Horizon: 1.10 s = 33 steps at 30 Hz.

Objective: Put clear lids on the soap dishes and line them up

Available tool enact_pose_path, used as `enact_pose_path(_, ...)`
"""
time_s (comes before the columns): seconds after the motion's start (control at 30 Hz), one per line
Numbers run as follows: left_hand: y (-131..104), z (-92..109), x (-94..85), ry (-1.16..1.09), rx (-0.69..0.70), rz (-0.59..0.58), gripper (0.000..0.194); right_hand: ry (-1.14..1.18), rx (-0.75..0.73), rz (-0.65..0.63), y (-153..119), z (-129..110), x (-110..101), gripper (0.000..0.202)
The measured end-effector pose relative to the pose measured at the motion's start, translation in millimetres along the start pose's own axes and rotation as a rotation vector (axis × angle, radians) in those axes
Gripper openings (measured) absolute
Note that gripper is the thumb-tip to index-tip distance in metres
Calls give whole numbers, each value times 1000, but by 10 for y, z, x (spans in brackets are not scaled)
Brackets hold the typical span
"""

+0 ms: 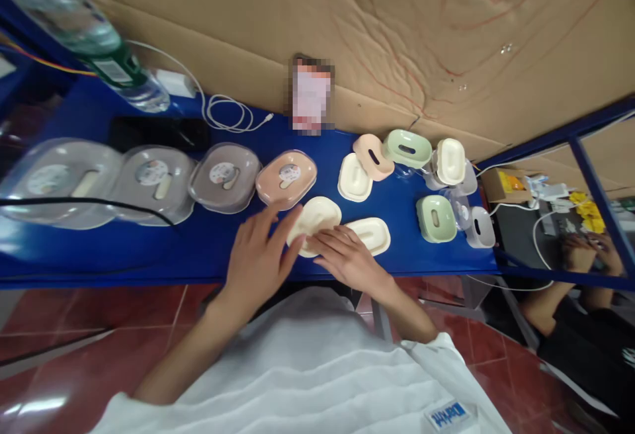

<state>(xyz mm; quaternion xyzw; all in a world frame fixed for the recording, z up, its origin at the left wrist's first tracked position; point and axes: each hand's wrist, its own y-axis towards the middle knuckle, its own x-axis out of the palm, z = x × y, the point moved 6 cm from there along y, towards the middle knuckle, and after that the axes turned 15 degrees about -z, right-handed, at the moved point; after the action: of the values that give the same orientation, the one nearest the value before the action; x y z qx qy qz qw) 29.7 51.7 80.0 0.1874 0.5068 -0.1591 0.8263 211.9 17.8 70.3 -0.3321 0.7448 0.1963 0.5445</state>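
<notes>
A cream rounded plastic piece [322, 208], with a shallow moulded shape, lies in front of me on the blue table. My left hand [255, 259] is at its left edge, fingers spread and slightly blurred, the thumb close to the rim. Fingers stretched out, my right hand [350, 262] lies over the lower right part of the piece and hides it there. Partly behind that hand is a second cream oval piece [378, 234] with a raised rim. Just beyond my left fingertips stands a lidded peach box [295, 176] with a round label.
Lidded grey boxes [225, 176] line the left side, a black cable crossing them. Cream, peach and green slotted parts [411, 146] stand at right. A water bottle [116, 63], white cable and blurred-out upright object [311, 93] are behind. Another person's hands [588, 252] show far right.
</notes>
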Motion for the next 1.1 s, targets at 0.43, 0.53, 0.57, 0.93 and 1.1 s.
enact_pose_path(0.43, -630, -254, 368, -106, -9, -34, 33, -208, 732, 92, 170, 1738, -692, 51)
enact_pose_path(0.53, -660, -460, 371, -299, -150, -136, 69, -183, 614, 159, 88, 1429, -684, 41)
enact_pose_path(0.57, -668, -524, 383, -354, -185, -175, 79, -173, 551, 205, 23, 1243, -656, 40)
enact_pose_path(0.93, -581, -741, 268, -546, -72, -390, 117, 33, -75, 13, 1, -142, 40, 34)
enact_pose_path(1.1, -690, -604, 223, -342, 31, -230, 72, -4, -103, -70, 139, -153, 109, 37)
